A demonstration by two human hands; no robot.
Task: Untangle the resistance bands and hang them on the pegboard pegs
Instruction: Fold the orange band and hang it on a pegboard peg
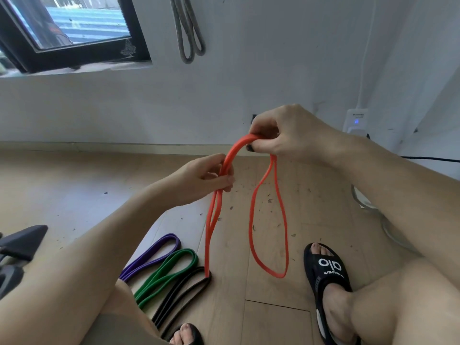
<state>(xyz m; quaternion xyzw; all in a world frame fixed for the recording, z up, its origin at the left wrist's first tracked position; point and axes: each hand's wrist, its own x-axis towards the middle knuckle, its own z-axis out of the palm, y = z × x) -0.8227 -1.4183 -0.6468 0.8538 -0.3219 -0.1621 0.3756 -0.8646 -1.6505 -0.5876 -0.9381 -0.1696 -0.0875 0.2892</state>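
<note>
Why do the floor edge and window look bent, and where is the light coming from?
Head view: wide-angle lens bows the skirting line and tilts the window; soft daylight enters there, shadows faint; the orange band and both hands are fairly sharp, edges slightly smeared.

Both hands are raised, left hand (209, 175) lower, right hand (286, 135) higher, fingers curled.

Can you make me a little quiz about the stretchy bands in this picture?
1. True or false: both hands hold the orange band.
2. Which band on the floor lies nearest the orange band's lower end? A purple band B green band C black band
3. Fill in: a grey band hangs on the ____.

Key: 1 true: the left hand and right hand both grip it. 2 C. 3 wall.
</note>
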